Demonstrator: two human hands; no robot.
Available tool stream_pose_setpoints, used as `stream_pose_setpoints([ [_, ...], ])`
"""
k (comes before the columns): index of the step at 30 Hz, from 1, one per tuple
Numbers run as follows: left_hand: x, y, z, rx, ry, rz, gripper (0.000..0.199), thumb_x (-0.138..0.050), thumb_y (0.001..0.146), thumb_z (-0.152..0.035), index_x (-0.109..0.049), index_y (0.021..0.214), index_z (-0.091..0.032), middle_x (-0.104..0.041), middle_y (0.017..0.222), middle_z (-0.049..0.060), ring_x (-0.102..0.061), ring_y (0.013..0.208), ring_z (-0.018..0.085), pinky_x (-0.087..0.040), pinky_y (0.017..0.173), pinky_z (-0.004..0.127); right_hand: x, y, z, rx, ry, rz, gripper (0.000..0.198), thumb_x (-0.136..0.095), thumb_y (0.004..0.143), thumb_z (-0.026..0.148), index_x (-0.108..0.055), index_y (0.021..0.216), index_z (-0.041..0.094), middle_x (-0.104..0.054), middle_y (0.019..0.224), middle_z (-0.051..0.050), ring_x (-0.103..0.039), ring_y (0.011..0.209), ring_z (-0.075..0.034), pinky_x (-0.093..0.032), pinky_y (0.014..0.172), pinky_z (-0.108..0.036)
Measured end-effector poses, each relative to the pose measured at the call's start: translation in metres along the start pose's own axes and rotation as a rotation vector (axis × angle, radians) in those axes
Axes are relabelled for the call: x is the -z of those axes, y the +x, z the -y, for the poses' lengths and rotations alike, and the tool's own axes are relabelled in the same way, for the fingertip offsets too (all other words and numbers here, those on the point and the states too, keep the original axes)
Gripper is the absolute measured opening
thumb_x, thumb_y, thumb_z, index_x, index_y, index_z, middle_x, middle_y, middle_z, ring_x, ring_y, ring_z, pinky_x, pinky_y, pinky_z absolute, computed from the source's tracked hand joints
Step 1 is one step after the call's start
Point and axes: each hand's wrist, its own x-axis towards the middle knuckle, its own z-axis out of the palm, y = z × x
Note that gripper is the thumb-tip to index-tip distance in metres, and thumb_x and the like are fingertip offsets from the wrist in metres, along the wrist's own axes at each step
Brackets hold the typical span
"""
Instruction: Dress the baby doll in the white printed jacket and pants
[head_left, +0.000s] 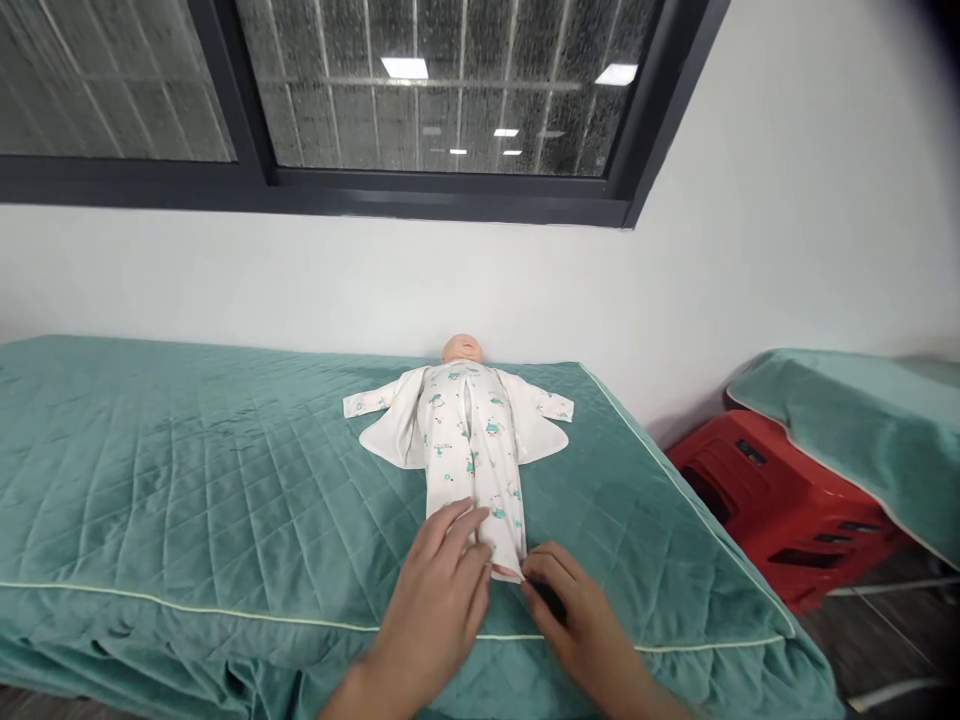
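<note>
A baby doll point(462, 349) lies on its back on the bed, its head near the wall. White baby trousers point(491, 465) with green and teal prints cover its front and legs. Beneath them spreads an open white baby top point(536, 425), its sleeves out to both sides. My left hand point(439, 595) has its fingers bent over the lower part of the left trouser leg, close to the hem. At the right leg's cuff, my right hand point(574, 615) pinches the hem edge between thumb and fingers. A bit of pinkish foot shows at that cuff.
A green quilted cover point(225, 500) with pale piping spreads over the bed. To the right stand red plastic stools point(772, 520), partly under another green cloth point(862, 420). Behind the bed rise a white wall point(300, 280) and a dark-framed window point(450, 190).
</note>
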Motion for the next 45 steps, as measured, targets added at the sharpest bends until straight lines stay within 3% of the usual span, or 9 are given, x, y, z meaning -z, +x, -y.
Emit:
stream_pose_setpoints([
  [5,-0.011,-0.005,0.072,0.222,-0.002,-0.154,0.036,-0.041,0.093,-0.011,-0.055,0.124,-0.021,-0.057,0.130,0.009,-0.048,0.127,0.023,-0.046,0.107,0.045,0.026,0.032,-0.020,-0.027,-0.005,-0.004,0.018,-0.044,0.097,0.028,-0.061,0.098,0.024,-0.063,0.098,-0.003,-0.059,0.091,-0.019,-0.048,0.083,-0.032],
  [11,-0.024,0.029,0.132,0.199,0.184,0.043,0.039,-0.043,0.086,-0.003,-0.061,0.118,-0.015,-0.059,0.124,0.010,-0.039,0.134,0.026,-0.039,0.112,0.046,0.026,0.112,-0.065,0.122,-0.337,-0.125,0.038,-0.038,0.080,0.000,-0.061,0.106,0.018,-0.061,0.113,-0.009,-0.052,0.110,-0.022,-0.042,0.097,-0.038],
  [19,-0.028,0.049,0.138,0.185,0.224,0.151,0.027,-0.047,0.088,-0.006,-0.066,0.102,-0.018,-0.061,0.109,0.008,-0.049,0.110,0.023,-0.046,0.093,0.041,0.014,0.134,-0.071,0.099,-0.636,-0.079,0.021,-0.043,0.088,0.006,-0.061,0.090,0.017,-0.060,0.096,-0.009,-0.049,0.091,-0.022,-0.039,0.083,-0.034],
  [24,-0.025,0.045,0.132,0.151,0.228,0.118,0.027,-0.046,0.086,-0.003,-0.066,0.096,-0.019,-0.062,0.102,0.007,-0.050,0.101,0.023,-0.045,0.087,0.039,0.017,0.134,-0.076,0.075,-0.647,-0.076,0.021,-0.044,0.083,0.002,-0.057,0.080,0.019,-0.059,0.086,-0.005,-0.049,0.088,-0.021,-0.035,0.077,-0.032],
  [29,-0.027,0.043,0.135,0.205,0.117,0.106,0.020,-0.048,0.093,-0.019,-0.068,0.089,-0.020,-0.063,0.097,0.006,-0.052,0.099,0.022,-0.045,0.088,0.038,0.020,0.133,-0.080,0.058,-0.604,-0.115,0.022,-0.043,0.081,0.002,-0.053,0.073,0.020,-0.060,0.080,-0.003,-0.051,0.085,-0.020,-0.034,0.077,-0.032],
  [32,-0.031,0.040,0.147,0.328,0.104,-0.034,0.026,-0.044,0.096,-0.025,-0.069,0.093,-0.020,-0.064,0.101,0.006,-0.053,0.102,0.023,-0.045,0.093,0.038,0.020,0.133,-0.080,0.030,-0.582,-0.146,0.023,-0.042,0.079,0.002,-0.052,0.070,0.020,-0.061,0.077,-0.004,-0.051,0.082,-0.020,-0.034,0.074,-0.032],
  [36,-0.036,0.036,0.161,0.683,0.289,-0.229,0.029,-0.046,0.093,-0.030,-0.066,0.111,-0.017,-0.061,0.116,0.011,-0.050,0.113,0.029,-0.043,0.098,0.044,0.019,0.130,-0.082,0.001,-0.536,-0.176,0.024,-0.041,0.076,0.001,-0.053,0.068,0.020,-0.061,0.075,-0.004,-0.051,0.080,-0.021,-0.035,0.073,-0.032],
  [40,-0.041,0.038,0.164,0.878,0.456,-0.238,0.043,-0.050,0.091,-0.039,-0.059,0.122,-0.011,-0.054,0.130,0.016,-0.042,0.128,0.035,-0.038,0.104,0.049,0.022,0.128,-0.095,-0.027,-0.353,-0.306,0.026,-0.038,0.077,0.006,-0.059,0.080,0.020,-0.063,0.085,-0.005,-0.053,0.087,-0.022,-0.040,0.080,-0.033],
  [45,-0.045,0.040,0.165,0.933,0.505,-0.242,0.050,-0.051,0.089,-0.045,-0.057,0.122,-0.008,-0.049,0.135,0.020,-0.039,0.132,0.035,-0.032,0.110,0.047,0.042,0.134,-0.117,-0.301,-0.396,-0.531,0.027,-0.045,0.084,0.022,-0.062,0.103,0.014,-0.062,0.107,-0.015,-0.054,0.101,-0.028,-0.042,0.090,-0.040],
])
